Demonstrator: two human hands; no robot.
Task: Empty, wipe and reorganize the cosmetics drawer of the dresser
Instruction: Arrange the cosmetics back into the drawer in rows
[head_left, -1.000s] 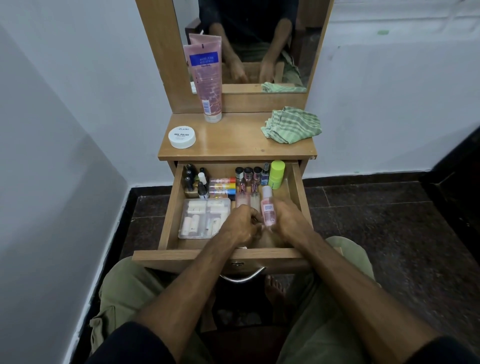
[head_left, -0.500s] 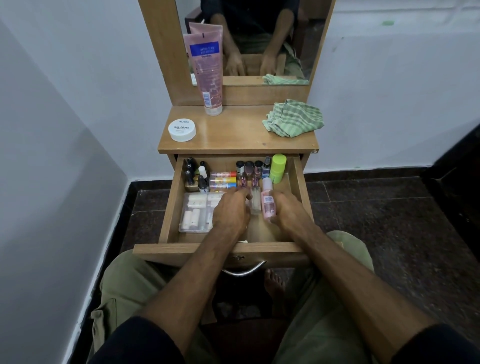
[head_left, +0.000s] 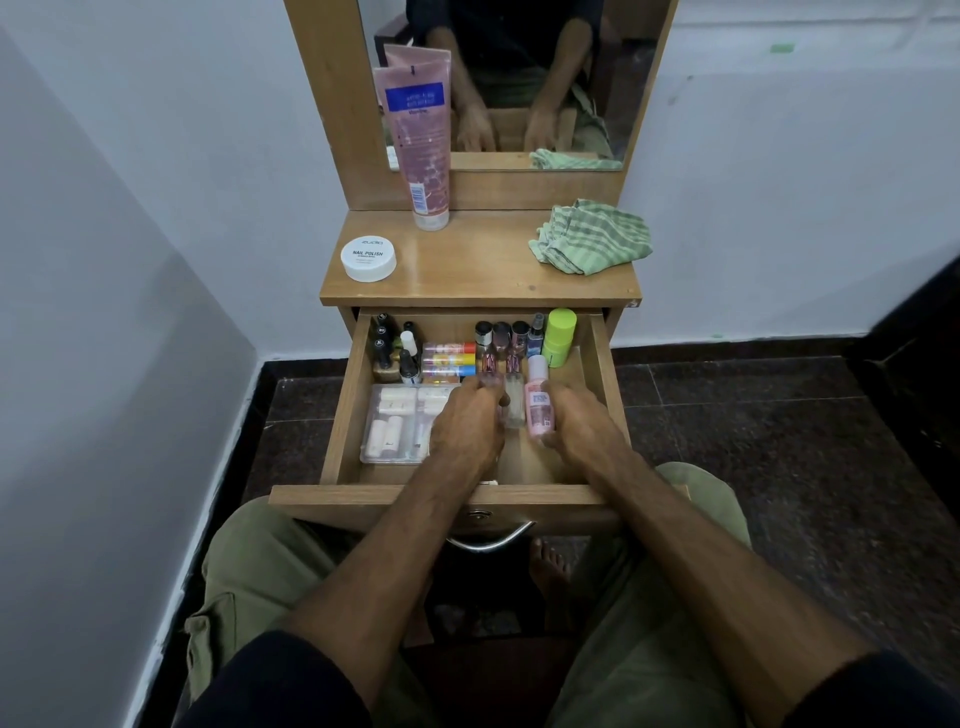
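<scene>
While I sit facing the dresser, its cosmetics drawer (head_left: 343, 415) stands pulled out over my knees with both my hands inside it. My right hand (head_left: 582, 426) has its fingers curled round a small pink bottle (head_left: 539, 402) with a white cap, holding it upright near the middle of the drawer. My left hand (head_left: 470, 423) reaches over a clear glass bottle (head_left: 513, 408) just beside the pink one; its fingers bend down toward a bottle by the back row, but whether they grip anything I cannot tell, since the back of the hand hides them. To the left of that hand lies a clear plastic tray (head_left: 387, 428) of pale tubes. Along the back wall stand dark nail polish bottles (head_left: 387, 348), three striped sticks (head_left: 449, 358) stacked flat, a row of small dark-capped bottles (head_left: 501, 335) and a lime green container (head_left: 560, 338). On the dresser top (head_left: 467, 270) sit a white nail polish remover tub (head_left: 368, 257), a tall pink tube (head_left: 420, 140) standing on its cap against the mirror frame, and a crumpled green striped cloth (head_left: 592, 236)
</scene>
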